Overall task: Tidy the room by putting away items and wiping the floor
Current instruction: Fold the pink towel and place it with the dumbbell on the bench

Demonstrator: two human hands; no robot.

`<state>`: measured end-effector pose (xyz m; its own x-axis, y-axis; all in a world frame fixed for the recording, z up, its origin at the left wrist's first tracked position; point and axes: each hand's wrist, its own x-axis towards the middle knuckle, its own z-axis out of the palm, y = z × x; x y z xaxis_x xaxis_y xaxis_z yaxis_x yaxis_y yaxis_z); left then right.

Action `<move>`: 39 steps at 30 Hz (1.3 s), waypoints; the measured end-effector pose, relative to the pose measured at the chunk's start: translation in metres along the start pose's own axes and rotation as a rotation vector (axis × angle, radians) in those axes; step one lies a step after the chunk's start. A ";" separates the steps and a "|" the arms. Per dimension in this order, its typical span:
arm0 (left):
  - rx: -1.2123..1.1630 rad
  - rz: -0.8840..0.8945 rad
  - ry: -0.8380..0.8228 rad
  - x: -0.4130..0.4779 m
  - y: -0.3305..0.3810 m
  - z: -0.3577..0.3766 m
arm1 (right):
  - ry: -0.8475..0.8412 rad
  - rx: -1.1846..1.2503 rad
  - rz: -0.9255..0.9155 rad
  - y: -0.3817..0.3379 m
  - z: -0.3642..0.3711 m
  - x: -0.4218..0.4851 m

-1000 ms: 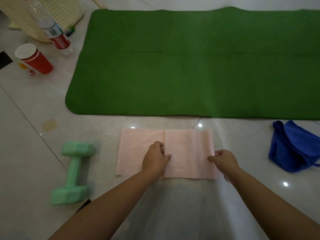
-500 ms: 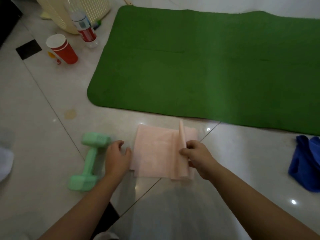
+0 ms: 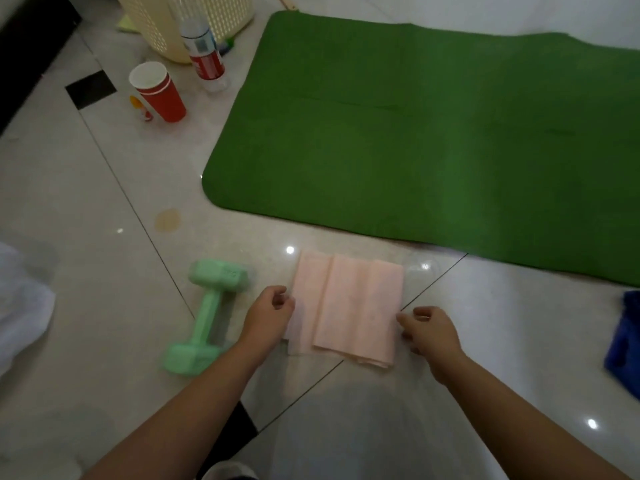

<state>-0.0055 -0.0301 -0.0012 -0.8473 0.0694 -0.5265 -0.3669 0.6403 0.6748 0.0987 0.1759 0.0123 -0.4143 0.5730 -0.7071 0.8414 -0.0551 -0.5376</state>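
A pink cloth (image 3: pixel 349 306) lies folded into a narrow rectangle on the pale tiled floor, just in front of the green mat (image 3: pixel 433 133). My left hand (image 3: pixel 270 315) is at the cloth's left edge, its curled fingers pinching the fabric. At the right edge, my right hand (image 3: pixel 429 330) has thumb and fingertips closed on the fold. A yellowish stain (image 3: pixel 168 220) marks the floor to the upper left of the cloth.
A mint-green dumbbell (image 3: pixel 207 317) lies right beside my left hand. A red paper cup (image 3: pixel 161 93), a plastic bottle (image 3: pixel 204 57) and a cream basket (image 3: pixel 180 19) stand at the back left. A blue cloth (image 3: pixel 623 344) lies at the right edge, something white (image 3: pixel 20 306) at the left.
My right hand folded the cloth's right part over to the left and laid it flat, then went back to the right edge. The cloth is narrower now. The view shifted left.
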 end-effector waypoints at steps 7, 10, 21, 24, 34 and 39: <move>-0.053 -0.034 -0.057 0.004 -0.003 -0.008 | -0.084 0.092 -0.027 -0.029 0.028 -0.002; -0.051 -0.037 -0.081 0.003 -0.005 -0.009 | -0.142 0.057 -0.105 -0.048 0.045 -0.010; -0.062 -0.005 -0.035 -0.002 -0.006 -0.024 | -0.482 0.074 -0.141 -0.066 0.086 -0.016; 0.011 0.143 0.050 -0.013 -0.004 -0.041 | -0.276 0.049 -0.258 -0.062 0.073 -0.011; 0.349 0.191 0.338 -0.013 -0.023 -0.094 | -0.077 -0.221 -0.180 -0.047 0.098 0.000; 0.431 -0.122 0.134 -0.002 -0.032 -0.096 | -0.112 -0.219 -0.124 -0.055 0.109 -0.004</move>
<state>-0.0292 -0.1243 0.0281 -0.8602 -0.1074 -0.4985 -0.2983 0.8989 0.3210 0.0164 0.0871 -0.0055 -0.5441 0.4701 -0.6950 0.8319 0.1945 -0.5197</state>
